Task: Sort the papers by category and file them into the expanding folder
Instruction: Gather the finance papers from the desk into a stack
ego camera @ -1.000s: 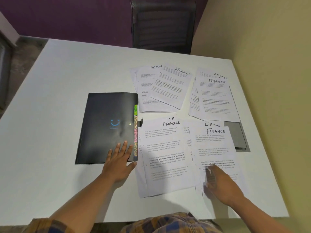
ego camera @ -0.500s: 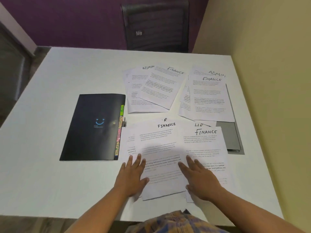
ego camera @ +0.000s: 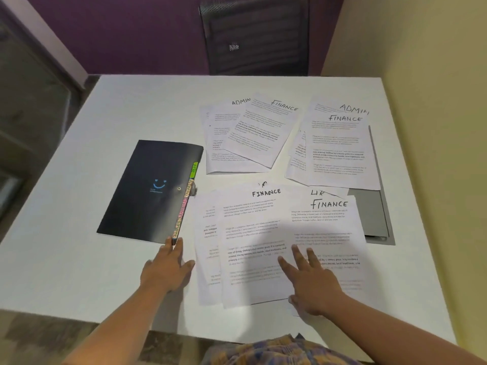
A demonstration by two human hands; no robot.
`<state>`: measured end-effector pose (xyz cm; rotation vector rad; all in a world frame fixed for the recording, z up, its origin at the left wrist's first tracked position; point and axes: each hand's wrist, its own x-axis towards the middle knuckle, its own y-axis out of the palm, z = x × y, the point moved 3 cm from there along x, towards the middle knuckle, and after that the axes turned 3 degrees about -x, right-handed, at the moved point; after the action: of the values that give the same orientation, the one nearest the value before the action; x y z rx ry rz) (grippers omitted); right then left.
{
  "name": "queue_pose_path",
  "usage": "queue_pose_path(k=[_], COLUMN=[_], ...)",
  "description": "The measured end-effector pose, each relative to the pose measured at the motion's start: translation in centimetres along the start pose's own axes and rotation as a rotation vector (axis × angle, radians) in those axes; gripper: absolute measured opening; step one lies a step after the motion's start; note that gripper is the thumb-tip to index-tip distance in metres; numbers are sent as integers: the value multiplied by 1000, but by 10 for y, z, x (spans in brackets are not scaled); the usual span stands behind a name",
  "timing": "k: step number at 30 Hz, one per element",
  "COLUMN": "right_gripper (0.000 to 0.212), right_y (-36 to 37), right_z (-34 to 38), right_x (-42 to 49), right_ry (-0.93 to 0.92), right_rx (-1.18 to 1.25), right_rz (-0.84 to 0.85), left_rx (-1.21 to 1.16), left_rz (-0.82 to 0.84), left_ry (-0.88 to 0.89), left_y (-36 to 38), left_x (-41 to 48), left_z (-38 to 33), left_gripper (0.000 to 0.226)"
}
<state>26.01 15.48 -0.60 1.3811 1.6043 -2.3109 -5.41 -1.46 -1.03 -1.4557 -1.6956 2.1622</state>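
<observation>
So the black expanding folder (ego camera: 150, 191) is lying shut and flat on the left-middle of the white worktop (ego camera: 66, 259), smiley logo up, with its coloured index tabs (ego camera: 187, 204) poking out along the right edge. To its right sit four loose heaps of sheets. The near-left heap (ego camera: 250, 233) is topped by a FINANCE sheet, and its edge is just beside the tabs. The near-right heap (ego camera: 329, 227) is also topped FINANCE, with a header I can't quite read peeking out behind. The far-left heap (ego camera: 250, 138) shows ADMIN and FINANCE, and the far-right heap (ego camera: 340, 151) shows the same two. The left hand (ego camera: 166, 270) has straight fingers, tips touching the folder's near right corner, grip open with nothing held. The right hand (ego camera: 312, 280) lies flat, fingers spread across the two near heaps, grip open too. A grey slab (ego camera: 369, 209), folder or panel I can't tell, sticks out from under the right-side heaps. Past the far edge there's a dark chair (ego camera: 255, 35) against a purple wall (ego camera: 131, 30).
</observation>
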Motion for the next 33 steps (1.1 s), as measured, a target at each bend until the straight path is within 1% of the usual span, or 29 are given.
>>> queue_pose_path(k=[6,7,10,11,12,14,15,19,24,26,27,28,30,31,32,33], right_gripper=[96,96,97,97,97,95,93,88,82,84,85,87,89,91,92,92], right_y=[1,1,0,-1,-2,-6,-7,-8,-11,-9,-8,-8,-6,-6,-6,-6], right_z=[4,6,12,14,16,19,21,25,26,24,23,22,20,20,20,20], right_x=[0,0,1,1,1,0,0,0,-3,-4,-5,-6,-7,-7,-8,-9], right_ry=[58,72,113,128,143,165,172,197,194,180,174,168,152,144,136,129], right_rx=[35,40,69,78,82,86,90,116,138,152,149,140,118,104,88,73], right_rz=[9,10,5,3,4,19,27,39,14,-1,-7,-10,-24,-37,-49,-57], left_rx=[27,17,-35,-55,-61,-24,-4,-7,-50,-64,-77,-103,-246,-365,-482,-582], left_rz=[-59,-102,-374,-423,-399,-270,-234,-243,-198,-219,-263,-318,-398,-393,-343,-260], left_ry=[2,0,26,36,48,78,94,101,73,76,89,112,158,171,164,147], left_y=[1,-1,-21,-26,-28,-24,-21,-22,-25,-28,-30,-34,-37,-36,-34,-30], left_x=[0,-1,1,7,14,32,38,45,45,45,42,35,14,1,-13,-23], left_z=[0,0,7,13,19,32,37,35,27,30,28,24,4,-10,-25,-40], left_gripper=[76,75,63,60,62,70,72,76,80,79,78,76,68,63,56,49])
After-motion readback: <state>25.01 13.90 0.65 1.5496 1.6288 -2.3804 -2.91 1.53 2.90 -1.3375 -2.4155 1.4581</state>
